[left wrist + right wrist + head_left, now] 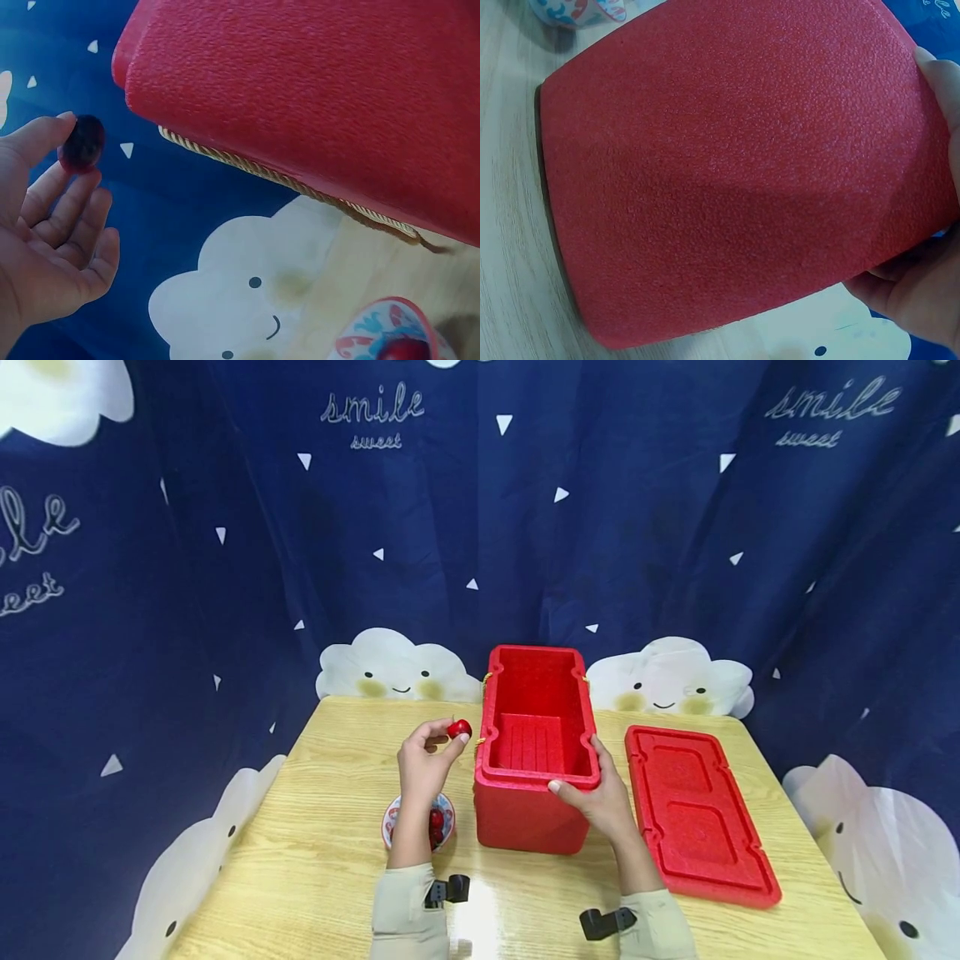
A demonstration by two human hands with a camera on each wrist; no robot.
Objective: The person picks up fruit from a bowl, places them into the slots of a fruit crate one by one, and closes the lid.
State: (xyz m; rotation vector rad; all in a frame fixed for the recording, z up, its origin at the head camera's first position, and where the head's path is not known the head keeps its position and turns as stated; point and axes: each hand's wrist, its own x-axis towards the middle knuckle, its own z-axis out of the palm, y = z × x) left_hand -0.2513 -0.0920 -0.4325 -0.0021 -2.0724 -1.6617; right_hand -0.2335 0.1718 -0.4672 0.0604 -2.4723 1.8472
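Between the thumb and fingertips of my left hand (pixel 422 766) is a dark red, glossy cherry (pixel 460 728). It is held in the air just left of the red foam box (pixel 528 817), near the rim. In the left wrist view the cherry (pixel 82 144) sits at the fingertips, with the other fingers loosely bent below. My right hand (pixel 609 800) grips the box's near right corner, thumb on the front rim and fingers along the right side. The box stands lidless, its grooved floor showing. Below my left forearm, partly hidden, a patterned bowl (pixel 449 810) holds more cherries (pixel 436 820).
A red foam lid (pixel 703 814) lies flat on the wooden table (pixel 315 827), right of the box. Yellow cord (pixel 285 180) runs along the box's side. Behind the table hangs a dark blue curtain (pixel 450 527) with white clouds and triangles.
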